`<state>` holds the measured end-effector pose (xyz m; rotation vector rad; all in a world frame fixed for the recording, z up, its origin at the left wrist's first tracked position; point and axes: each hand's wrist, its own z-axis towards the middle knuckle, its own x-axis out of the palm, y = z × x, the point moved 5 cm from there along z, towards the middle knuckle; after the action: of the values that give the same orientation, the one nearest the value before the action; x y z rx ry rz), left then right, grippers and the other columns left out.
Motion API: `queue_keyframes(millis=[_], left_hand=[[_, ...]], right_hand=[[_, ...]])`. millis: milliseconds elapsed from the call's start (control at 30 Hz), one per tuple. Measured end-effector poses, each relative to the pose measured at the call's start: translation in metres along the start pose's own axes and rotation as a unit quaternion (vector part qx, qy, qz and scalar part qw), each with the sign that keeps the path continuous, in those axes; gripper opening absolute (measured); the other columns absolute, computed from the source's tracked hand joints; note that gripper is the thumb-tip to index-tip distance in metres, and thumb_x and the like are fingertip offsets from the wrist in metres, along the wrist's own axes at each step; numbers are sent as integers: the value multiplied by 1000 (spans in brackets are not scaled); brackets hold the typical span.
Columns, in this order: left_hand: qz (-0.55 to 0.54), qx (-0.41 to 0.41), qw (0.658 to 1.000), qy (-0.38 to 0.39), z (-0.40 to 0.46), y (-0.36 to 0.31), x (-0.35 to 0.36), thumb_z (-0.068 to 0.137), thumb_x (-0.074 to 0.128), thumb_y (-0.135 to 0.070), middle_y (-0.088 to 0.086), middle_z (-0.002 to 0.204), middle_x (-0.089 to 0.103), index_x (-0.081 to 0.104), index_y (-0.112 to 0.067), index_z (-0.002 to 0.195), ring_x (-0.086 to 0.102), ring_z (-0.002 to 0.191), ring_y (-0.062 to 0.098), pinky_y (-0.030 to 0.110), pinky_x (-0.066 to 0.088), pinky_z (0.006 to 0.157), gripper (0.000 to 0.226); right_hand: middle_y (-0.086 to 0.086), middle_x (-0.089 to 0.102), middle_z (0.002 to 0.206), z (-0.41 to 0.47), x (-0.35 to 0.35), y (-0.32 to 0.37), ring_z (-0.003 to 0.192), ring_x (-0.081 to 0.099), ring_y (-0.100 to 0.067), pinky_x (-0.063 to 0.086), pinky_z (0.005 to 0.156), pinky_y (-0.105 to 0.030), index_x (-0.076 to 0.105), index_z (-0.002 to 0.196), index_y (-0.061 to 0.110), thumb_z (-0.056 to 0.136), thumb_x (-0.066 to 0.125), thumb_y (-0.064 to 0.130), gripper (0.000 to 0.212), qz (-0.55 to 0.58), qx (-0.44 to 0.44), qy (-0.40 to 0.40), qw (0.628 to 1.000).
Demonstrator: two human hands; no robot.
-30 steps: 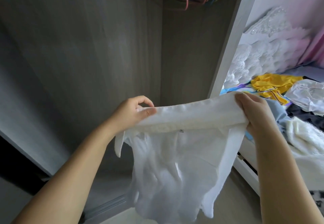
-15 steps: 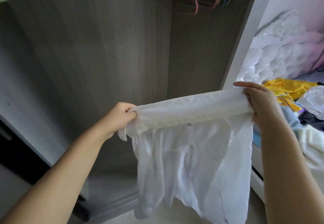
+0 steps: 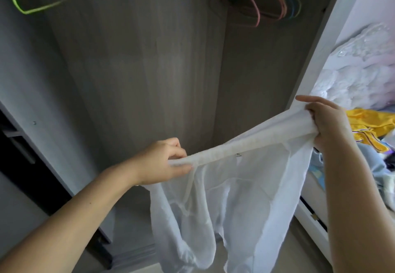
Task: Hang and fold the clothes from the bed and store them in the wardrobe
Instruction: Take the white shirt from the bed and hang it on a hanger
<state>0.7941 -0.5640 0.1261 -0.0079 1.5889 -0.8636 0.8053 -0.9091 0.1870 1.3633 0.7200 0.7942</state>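
Note:
A thin white garment (image 3: 235,191) hangs stretched between my hands in front of the open wardrobe (image 3: 149,69). My left hand (image 3: 164,161) pinches the left end of its gathered top band. My right hand (image 3: 329,123) grips the right end, held higher, so the band slopes up to the right. A small size tag shows at the band's middle. The rest of the fabric drops loosely toward the floor. Several coloured hangers (image 3: 267,1) hang at the top of the wardrobe, and a lime green hanger (image 3: 23,1) is at the upper left.
The bed (image 3: 363,76) lies at the right behind the wardrobe's white side panel (image 3: 316,48), with white bedding, a yellow garment (image 3: 372,127) and other clothes piled on it. A dark gap and a grey door edge stand at the left.
My right hand has risen with its end of the band, tilting the garment. My left hand has changed its hold to a pinch with thumb and fingers. The view has tipped upward.

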Motion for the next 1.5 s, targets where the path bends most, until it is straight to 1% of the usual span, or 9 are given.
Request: queue_keyframes(millis=[133,233,533,700,867,1000,1133,1267,1500], left_hand=[[248,6,964,-92,-5,6,-23,91,59,-44,-11,88,45,42,-29,54,50,77,12,29,32,64,43],[315,24,918,-240,-16,7,-60,81,64,-27,7,80,58,63,-15,54,55,73,32,40,43,70,29],[212,-143,866,-429,-66,62,-138,79,66,-11,12,66,47,47,-3,46,48,70,33,40,40,57,39],[50,-190,867,-457,-80,88,-165,89,57,-19,-2,48,30,24,-18,51,31,49,15,30,22,47,50],[-47,-173,880,-441,-89,106,-196,91,53,-16,-7,58,43,44,-18,64,42,49,1,12,32,47,28],[-79,-162,886,-427,-96,122,-224,91,51,-14,-8,59,48,49,-20,63,43,55,6,14,30,48,29],[-57,-149,897,-411,-104,135,-242,92,52,-15,-6,58,46,49,-14,60,41,55,7,22,29,52,32],[-60,-155,897,-411,-119,151,-256,91,53,-14,-14,49,47,50,-23,51,41,49,-1,14,29,47,41],[-37,-158,897,-411,-134,169,-270,90,53,-13,17,70,53,56,8,75,43,62,12,22,28,54,26]], right_hand=[[9,59,52,3,13,-8,48,49,-8,41,47,-18,73,70,22,82,44,1,38,-25,-10,29,999],[-2,62,69,8,29,-16,60,51,-16,43,58,-28,73,79,18,88,49,4,29,-101,-12,80,992],[-3,68,85,0,100,-45,69,58,-14,46,59,-19,72,93,11,86,68,5,10,-182,-2,201,963],[-2,57,57,-19,188,-45,40,49,-11,37,37,-15,65,88,17,89,63,9,8,-367,27,279,887],[0,51,50,-64,329,32,30,44,-6,34,35,-13,49,65,12,98,46,10,33,-354,-53,370,857],[-9,63,82,-111,424,127,70,62,-20,53,65,-32,57,78,10,98,48,17,24,-193,-150,391,887],[-15,56,91,-148,488,199,85,53,-23,36,66,-33,56,83,12,99,49,27,24,-148,-317,324,879],[-22,42,146,-161,559,214,134,42,-32,34,104,-31,20,148,-1,99,50,34,67,-157,-254,340,892],[-22,54,135,-135,596,199,126,51,-35,41,98,-34,48,130,-3,101,37,13,35,-145,-225,255,929]])
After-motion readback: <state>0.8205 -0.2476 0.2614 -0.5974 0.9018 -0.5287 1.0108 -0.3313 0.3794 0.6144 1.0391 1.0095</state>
